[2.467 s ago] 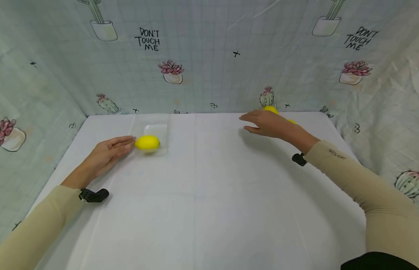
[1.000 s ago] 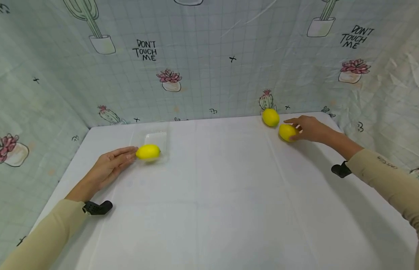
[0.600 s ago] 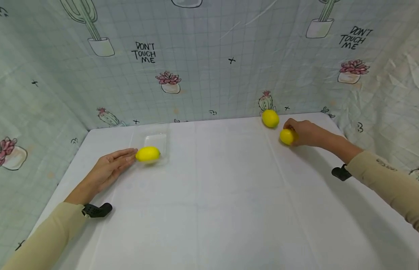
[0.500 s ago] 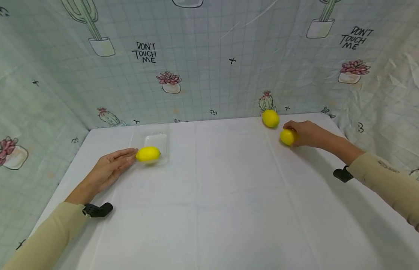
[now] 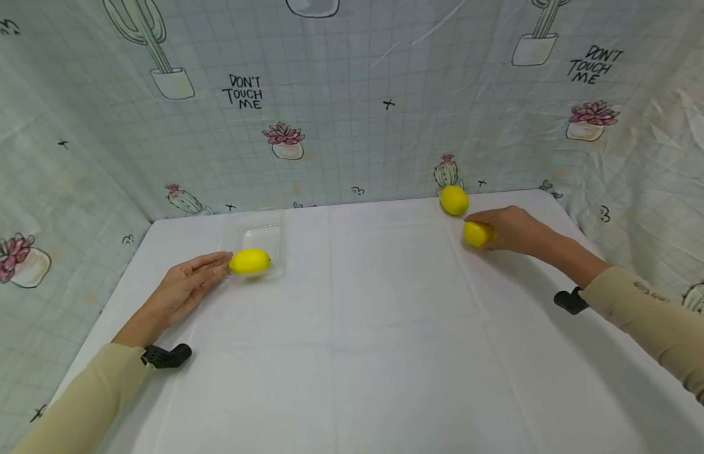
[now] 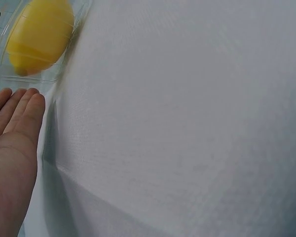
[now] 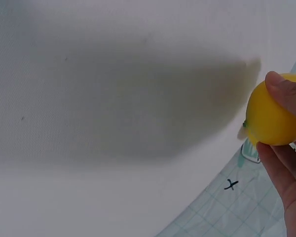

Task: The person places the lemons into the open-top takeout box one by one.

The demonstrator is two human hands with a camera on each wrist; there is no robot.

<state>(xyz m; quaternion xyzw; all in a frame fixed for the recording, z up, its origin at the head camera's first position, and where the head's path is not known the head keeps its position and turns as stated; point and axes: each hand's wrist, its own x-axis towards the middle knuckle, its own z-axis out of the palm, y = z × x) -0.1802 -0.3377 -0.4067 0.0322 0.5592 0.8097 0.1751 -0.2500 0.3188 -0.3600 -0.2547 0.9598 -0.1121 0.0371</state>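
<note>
My right hand (image 5: 516, 230) grips a yellow lemon (image 5: 478, 234) near the back right of the table. In the right wrist view, thumb and fingers curl round that lemon (image 7: 274, 111). Just behind it, another lemon (image 5: 454, 200) rests by the back edge. On the left, a third lemon (image 5: 249, 260) lies in the front part of a clear plastic tray (image 5: 276, 252). My left hand (image 5: 190, 284) lies at the tray's left side with straight fingers. The left wrist view has those fingertips (image 6: 34, 101) right at the tray's wall, close to the lemon (image 6: 42, 34) inside.
A white cloth (image 5: 357, 353) covers the table. Behind and on both sides hangs a pale curtain (image 5: 352, 113) printed with cacti and lettering. A black wrist device (image 5: 169, 356) sits on the left wrist, another black device (image 5: 570, 301) on the right.
My right hand has moved right from above the back of the table, taken hold of the front lemon, and now shifts it slightly left. The left hand stays by the tray.
</note>
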